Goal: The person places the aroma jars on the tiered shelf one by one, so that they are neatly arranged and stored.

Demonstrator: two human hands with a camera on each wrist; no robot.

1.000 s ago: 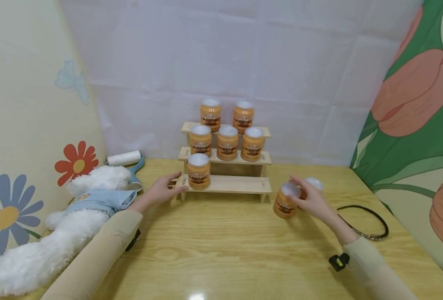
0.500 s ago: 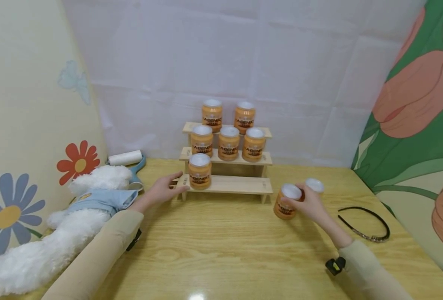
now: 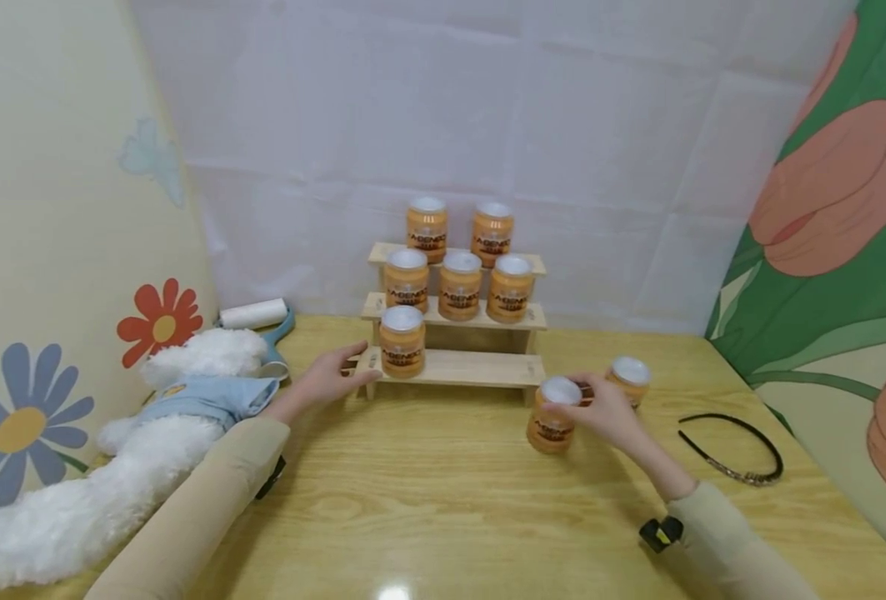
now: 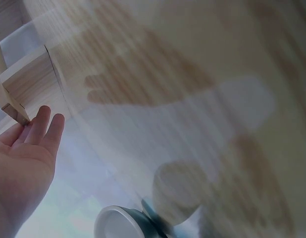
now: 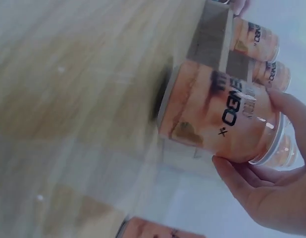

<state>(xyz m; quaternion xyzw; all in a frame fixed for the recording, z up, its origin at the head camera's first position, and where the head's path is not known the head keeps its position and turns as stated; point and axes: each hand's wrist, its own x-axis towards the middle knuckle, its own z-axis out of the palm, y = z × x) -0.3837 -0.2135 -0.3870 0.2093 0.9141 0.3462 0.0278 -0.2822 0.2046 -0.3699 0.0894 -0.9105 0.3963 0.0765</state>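
Sliding left — right hand (image 3: 603, 410) is gripping jar (image 3: 553, 414), nearing rack (image 3: 458, 367) | left hand (image 3: 327, 382) is open, touching rack

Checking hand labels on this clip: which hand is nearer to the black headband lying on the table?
Right. The right hand grips an orange jar just left of the black headband; the left hand rests at the wooden rack's far left end.
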